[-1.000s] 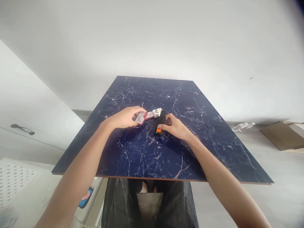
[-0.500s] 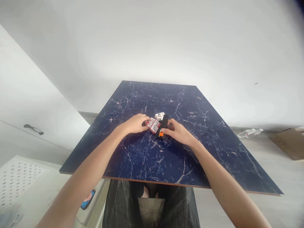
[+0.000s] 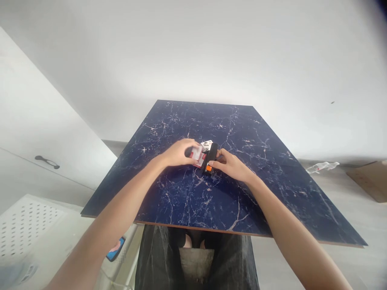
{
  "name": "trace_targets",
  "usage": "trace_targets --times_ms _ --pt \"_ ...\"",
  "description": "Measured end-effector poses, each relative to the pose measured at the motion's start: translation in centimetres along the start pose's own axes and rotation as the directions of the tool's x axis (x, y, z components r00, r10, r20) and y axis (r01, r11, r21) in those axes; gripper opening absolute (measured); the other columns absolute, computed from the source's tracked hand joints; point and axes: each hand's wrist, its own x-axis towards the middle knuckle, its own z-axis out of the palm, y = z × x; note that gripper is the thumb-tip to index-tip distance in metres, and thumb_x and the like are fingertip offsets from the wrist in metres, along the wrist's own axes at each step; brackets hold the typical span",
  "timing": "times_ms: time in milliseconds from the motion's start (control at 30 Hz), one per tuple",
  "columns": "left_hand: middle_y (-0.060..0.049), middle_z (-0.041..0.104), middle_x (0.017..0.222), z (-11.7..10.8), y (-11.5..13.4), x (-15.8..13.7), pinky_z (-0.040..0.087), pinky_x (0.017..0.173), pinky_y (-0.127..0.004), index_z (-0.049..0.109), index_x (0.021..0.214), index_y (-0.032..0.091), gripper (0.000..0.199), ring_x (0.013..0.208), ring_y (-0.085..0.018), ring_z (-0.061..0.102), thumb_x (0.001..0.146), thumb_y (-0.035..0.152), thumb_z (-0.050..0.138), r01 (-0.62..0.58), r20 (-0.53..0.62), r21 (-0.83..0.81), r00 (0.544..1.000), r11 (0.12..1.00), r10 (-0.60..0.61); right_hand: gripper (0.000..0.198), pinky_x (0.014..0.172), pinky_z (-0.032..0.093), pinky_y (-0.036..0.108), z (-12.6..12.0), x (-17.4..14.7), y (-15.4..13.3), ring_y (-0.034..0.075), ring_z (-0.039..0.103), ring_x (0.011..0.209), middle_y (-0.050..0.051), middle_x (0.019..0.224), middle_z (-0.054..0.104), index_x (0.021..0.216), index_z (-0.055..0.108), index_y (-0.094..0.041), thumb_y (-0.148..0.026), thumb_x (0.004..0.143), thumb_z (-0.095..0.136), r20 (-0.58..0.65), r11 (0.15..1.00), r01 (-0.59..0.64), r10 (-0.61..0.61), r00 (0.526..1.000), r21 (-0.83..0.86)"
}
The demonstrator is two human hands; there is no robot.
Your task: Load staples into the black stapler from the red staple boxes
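Observation:
My left hand (image 3: 182, 152) is curled, thumb and fingers around a small red-and-white box (image 3: 197, 153), which is tilted and slightly blurred. Below it more red-and-white printed surface (image 3: 200, 160) shows; whether it is a second box I cannot tell. My right hand (image 3: 232, 165) grips the right side of a black elongated device (image 3: 213, 152) with an orange button (image 3: 209, 168) at its near end, the thumb beside that button. Just behind both, a small white box (image 3: 207, 145) with dark print rests on the table, touched by neither hand.
The dark blue marble-patterned table (image 3: 187, 205) has its far edge near a pale wall. A white cabinet with a dark handle (image 3: 47, 162) stands left. At lower left lies a phone (image 3: 116, 249). On the right floor are a clear plastic item (image 3: 322, 167) and a cardboard piece (image 3: 369, 180).
My left hand has moved right and the red-and-white box has tilted up in its fingers. My right hand keeps its grip on the black device. The view has shifted slightly.

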Motion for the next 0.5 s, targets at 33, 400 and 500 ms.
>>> trace_targets --times_ms 33,400,500 --pt "-0.007 0.056 0.141 0.5 0.4 0.2 0.039 0.107 -0.048 0.062 0.124 0.027 0.055 0.129 -0.032 0.051 0.076 0.049 0.076 -0.011 0.057 -0.011 0.998 1.0 0.012 0.04 0.073 0.05 0.035 0.0 0.0 0.0 0.024 0.069 0.083 0.003 0.095 0.073 0.098 0.052 -0.024 -0.059 0.083 0.066 0.003 1.0 -0.005 0.005 1.0 0.0" --pt "-0.01 0.062 0.123 2.1 2.3 0.0 0.049 0.086 -0.041 0.052 0.137 0.027 0.077 0.114 -0.033 0.058 0.07 0.05 0.079 0.042 0.157 -0.073 0.987 0.996 -0.03 0.04 0.076 0.053 0.036 -0.5 1.4 0.7 0.022 0.067 0.083 0.004 0.099 0.072 0.096 0.058 -0.024 -0.062 0.089 0.053 -0.212 0.998 -0.042 0.05 0.976 0.039" --pt "-0.012 0.06 0.129 2.5 2.1 -0.2 0.048 0.089 -0.042 0.043 0.148 0.027 0.089 0.118 -0.035 0.056 0.071 0.053 0.078 0.042 0.172 -0.056 0.985 0.998 -0.032 0.04 0.086 0.052 0.038 -1.2 4.5 1.0 0.024 0.066 0.094 0.007 0.106 0.072 0.101 0.061 -0.022 -0.059 0.09 0.051 -0.365 0.993 -0.114 0.098 0.926 -0.023"
